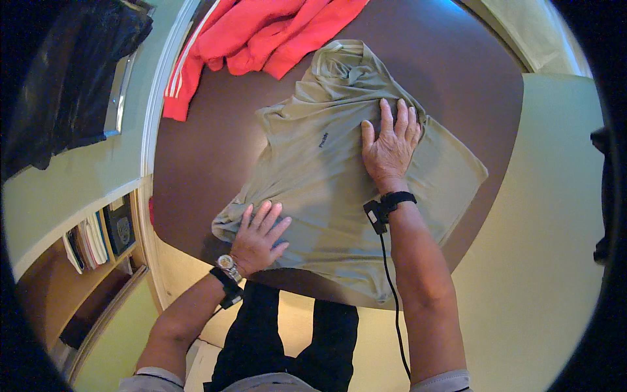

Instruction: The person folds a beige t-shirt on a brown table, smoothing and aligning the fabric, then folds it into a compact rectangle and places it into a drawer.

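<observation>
A khaki-green T-shirt (313, 186) lies spread on the brown table (205, 147), with small dark printed writing on its front. Its collar end is bunched at the far side, and creases run across the body. My left hand (257, 240) rests flat with fingers apart on the shirt's near left part, beside a crumpled fold. Farther up and to the right, my right hand (394, 142) presses palm down on the cloth, fingers spread, near a sleeve. Neither hand grips the fabric. The hem hangs close to the table's near edge.
A red garment with white stripes (259, 34) lies heaped at the table's far left. Dark clothing (73, 78) hangs on the left wall. Below it, a wooden shelf (93, 279) holds books (88, 242). A black cable (389, 279) runs from my right wrist strap along the forearm.
</observation>
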`<state>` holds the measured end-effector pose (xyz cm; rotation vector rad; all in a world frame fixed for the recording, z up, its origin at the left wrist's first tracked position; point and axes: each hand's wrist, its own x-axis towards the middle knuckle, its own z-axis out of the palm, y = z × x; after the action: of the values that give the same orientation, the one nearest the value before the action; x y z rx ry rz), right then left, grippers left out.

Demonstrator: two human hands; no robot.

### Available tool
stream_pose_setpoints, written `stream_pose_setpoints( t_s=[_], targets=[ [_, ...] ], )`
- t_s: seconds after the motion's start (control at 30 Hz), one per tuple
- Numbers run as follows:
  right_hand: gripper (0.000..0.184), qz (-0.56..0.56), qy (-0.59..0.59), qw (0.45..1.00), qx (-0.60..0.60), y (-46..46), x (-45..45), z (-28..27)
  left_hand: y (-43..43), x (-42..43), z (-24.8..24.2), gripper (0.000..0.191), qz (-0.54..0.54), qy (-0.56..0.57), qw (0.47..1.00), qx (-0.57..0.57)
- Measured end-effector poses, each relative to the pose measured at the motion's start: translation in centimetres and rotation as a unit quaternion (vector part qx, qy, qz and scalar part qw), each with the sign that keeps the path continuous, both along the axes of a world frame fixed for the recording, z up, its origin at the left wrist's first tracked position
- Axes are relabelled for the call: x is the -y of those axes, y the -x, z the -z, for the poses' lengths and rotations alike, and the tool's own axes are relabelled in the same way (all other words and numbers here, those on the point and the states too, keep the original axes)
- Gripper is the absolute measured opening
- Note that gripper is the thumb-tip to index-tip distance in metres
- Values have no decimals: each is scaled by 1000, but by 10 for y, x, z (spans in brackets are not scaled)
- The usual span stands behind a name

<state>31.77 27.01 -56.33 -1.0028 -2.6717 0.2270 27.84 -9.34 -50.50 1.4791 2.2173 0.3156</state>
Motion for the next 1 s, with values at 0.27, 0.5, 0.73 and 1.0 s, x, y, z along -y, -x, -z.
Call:
stream_pose_setpoints(
  t_s=[0.27, 0.5, 0.73, 1.0],
  targets=[
    [62, 108, -12, 994, 19, -29, -15, 24, 99, -15, 4, 58, 34, -31, 999, 13],
    [62, 210, -15, 976, 50, -74, -21, 64, 186, -91, 36, 33, 42, -67, 997, 15],
    [65, 322, 15, 945, 59, -163, 32, 47, 192, -196, 42, 26, 63, -125, 990, 23],
    [67, 343, 112, 930, 68, -181, 125, -3, 141, -235, 39, 43, 63, -177, 981, -38]
  ],
)
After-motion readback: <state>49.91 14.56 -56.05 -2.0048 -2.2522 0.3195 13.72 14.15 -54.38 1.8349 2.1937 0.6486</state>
